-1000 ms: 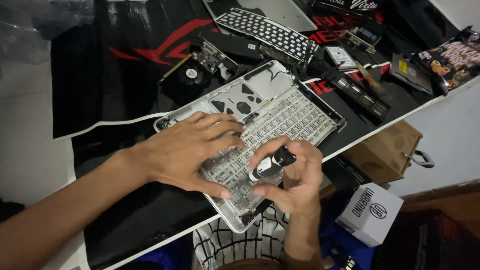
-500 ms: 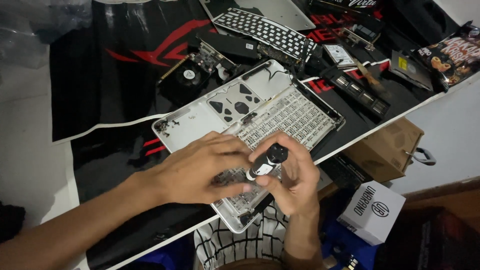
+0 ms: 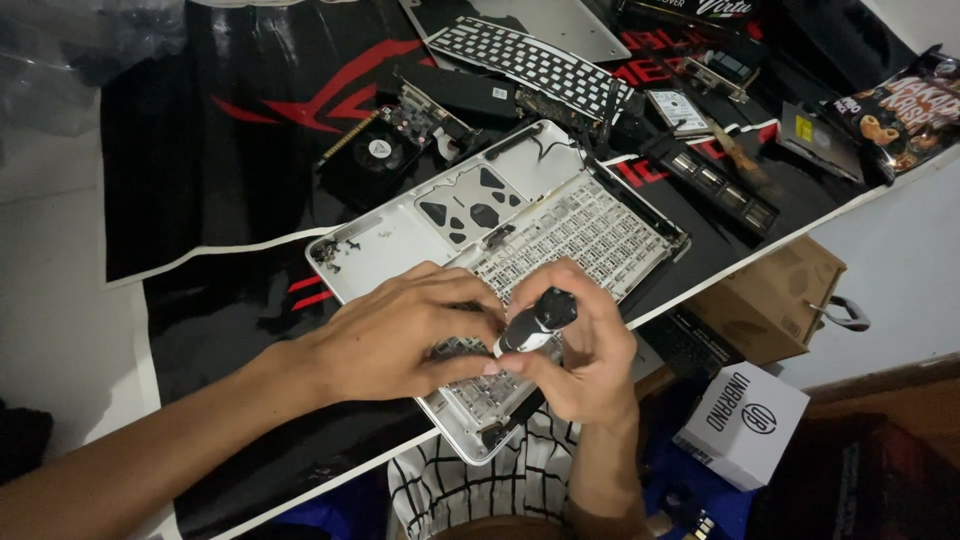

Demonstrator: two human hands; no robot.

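**Hands worked over an opened laptop shell**

Both hands are held low over the silver laptop shell, which is laid upside down on a black desk mat. A black-and-white screwdriver is gripped upright in the right hand. Its tip is steadied by the left hand, whose curled fingers are pressed onto the exposed keyboard underside.

Silver laptop shell ctr; blk/wht screwdriver lower ctr; blk mat w/ red streaks upper left; wht box lower right.
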